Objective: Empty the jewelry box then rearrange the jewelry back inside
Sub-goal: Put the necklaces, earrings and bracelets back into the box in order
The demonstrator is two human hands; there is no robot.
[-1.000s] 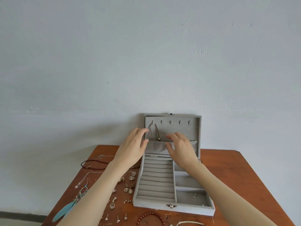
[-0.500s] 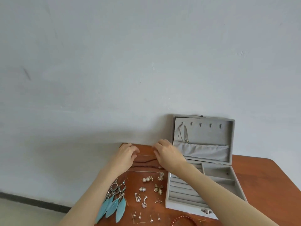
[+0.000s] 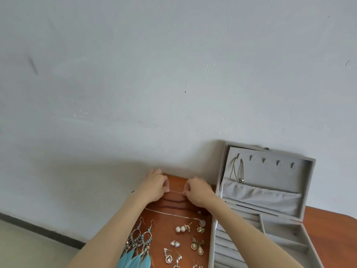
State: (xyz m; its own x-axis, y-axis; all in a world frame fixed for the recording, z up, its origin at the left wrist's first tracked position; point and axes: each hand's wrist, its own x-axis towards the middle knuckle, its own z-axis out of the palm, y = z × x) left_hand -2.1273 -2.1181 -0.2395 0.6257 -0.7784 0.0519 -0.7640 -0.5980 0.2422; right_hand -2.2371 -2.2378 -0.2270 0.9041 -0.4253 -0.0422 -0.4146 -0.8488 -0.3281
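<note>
While the left hand and right hand each pinch an end of a thin silver chain, fingers curled, I see it stretched taut above the worktop. The grey jewelry box stands open just to the right, one necklace hanging in its lid. Beaded strands, pearl studs and turquoise feather earrings crowd the wood beneath my forearms.

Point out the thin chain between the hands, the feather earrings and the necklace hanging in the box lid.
thin chain (image 3: pixel 176 192), head view, middle of the taut stretch between the hands.
feather earrings (image 3: pixel 139 246), head view, beaded metal part above the blue feathers.
hanging necklace (image 3: pixel 237 171), head view, cords below the leftmost hook.
</note>
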